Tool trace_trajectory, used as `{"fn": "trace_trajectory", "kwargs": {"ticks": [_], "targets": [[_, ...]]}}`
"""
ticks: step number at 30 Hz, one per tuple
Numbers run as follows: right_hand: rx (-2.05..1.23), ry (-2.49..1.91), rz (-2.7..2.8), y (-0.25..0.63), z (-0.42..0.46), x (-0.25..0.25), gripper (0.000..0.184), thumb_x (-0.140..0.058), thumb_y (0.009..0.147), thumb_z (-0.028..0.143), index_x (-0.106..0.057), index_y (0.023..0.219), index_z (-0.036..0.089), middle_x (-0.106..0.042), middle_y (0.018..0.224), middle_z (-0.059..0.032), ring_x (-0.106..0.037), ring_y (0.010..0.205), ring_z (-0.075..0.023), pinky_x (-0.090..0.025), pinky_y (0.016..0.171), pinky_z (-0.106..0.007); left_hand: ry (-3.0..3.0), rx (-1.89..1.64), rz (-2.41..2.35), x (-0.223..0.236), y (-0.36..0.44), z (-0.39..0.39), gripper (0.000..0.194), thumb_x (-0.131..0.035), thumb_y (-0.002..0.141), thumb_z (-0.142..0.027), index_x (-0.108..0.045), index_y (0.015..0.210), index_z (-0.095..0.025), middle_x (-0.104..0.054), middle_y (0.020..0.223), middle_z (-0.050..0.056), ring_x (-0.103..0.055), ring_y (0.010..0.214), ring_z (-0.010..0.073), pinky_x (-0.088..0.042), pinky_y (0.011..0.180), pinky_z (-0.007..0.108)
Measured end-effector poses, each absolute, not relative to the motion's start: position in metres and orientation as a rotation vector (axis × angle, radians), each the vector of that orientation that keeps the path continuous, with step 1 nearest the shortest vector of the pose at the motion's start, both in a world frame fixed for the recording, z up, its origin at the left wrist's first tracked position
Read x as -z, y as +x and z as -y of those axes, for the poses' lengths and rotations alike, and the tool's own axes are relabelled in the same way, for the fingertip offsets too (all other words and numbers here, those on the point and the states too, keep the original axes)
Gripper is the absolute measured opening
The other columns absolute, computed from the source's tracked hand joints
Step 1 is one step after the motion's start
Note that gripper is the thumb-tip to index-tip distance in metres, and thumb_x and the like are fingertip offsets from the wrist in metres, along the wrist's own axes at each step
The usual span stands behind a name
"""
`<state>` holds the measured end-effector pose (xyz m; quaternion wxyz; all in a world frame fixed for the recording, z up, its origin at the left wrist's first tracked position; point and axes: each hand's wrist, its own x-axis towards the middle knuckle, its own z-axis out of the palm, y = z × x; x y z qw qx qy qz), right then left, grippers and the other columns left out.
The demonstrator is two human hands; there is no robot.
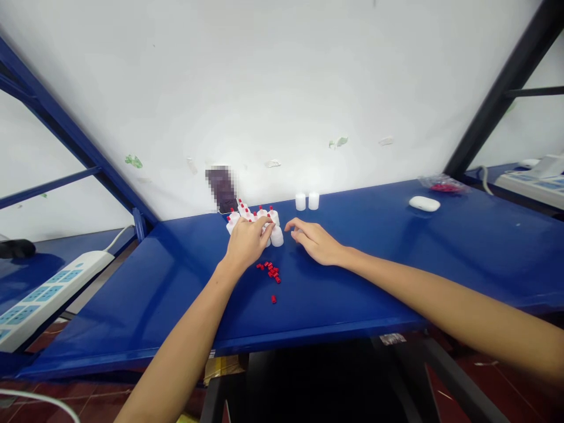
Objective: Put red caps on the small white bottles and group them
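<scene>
My left hand (249,239) is closed in a pinch over the top of a front white cylinder (277,236). Its fingertips hide what they grip. Behind and beside that hand stands a tight group of small white cylinders (232,218), several topped with little red caps (261,208). My right hand (315,241) hovers just right of the group, fingers loosely curled and apart, holding nothing that I can see. Loose red caps (271,270) lie in a small pile on the blue table in front of the cylinders, and a single red cap (274,299) lies nearer the edge.
Two white cylinders (307,201) without red tops stand near the wall. On the right of the blue table (370,288) lie a white oval case (424,204) and a clear bag with red pieces (445,185). A power strip (57,288) sits at the left.
</scene>
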<state>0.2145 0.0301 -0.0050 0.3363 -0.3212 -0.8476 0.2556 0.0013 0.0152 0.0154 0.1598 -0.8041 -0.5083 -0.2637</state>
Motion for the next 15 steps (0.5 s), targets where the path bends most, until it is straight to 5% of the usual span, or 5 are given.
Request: {"fn": "trace_trajectory", "kwargs": {"ticks": [8, 15], "targets": [[-0.738, -0.82, 2.187, 0.215, -0.033, 0.007, 0.027, -0.032, 0.094, 0.021, -0.055, 0.108, 0.019, -0.057, 0.078, 0.0008, -0.052, 0.07, -0.0159, -0.038, 0.07, -0.029, -2.245, 0.971, 1.443, -0.018, 0.002, -0.008, 0.021, -0.055, 0.09, -0.031, -0.07, 0.099, -0.018, -0.061, 0.055, -0.001, -0.056, 0.053, 0.0133, -0.039, 0.058, 0.024], [-0.636, -0.953, 2.216, 0.212, -0.038, 0.01, 0.026, -0.045, 0.085, 0.017, -0.06, 0.106, 0.016, -0.067, 0.105, -0.0085, -0.059, 0.094, -0.0204, -0.04, 0.086, -0.032, -3.026, 0.618, 1.416, -0.037, 0.004, 0.01, 0.024, -0.059, 0.085, -0.033, -0.072, 0.074, -0.016, -0.057, 0.057, -0.001, -0.048, 0.051, 0.009, -0.035, 0.052, 0.021]]}}
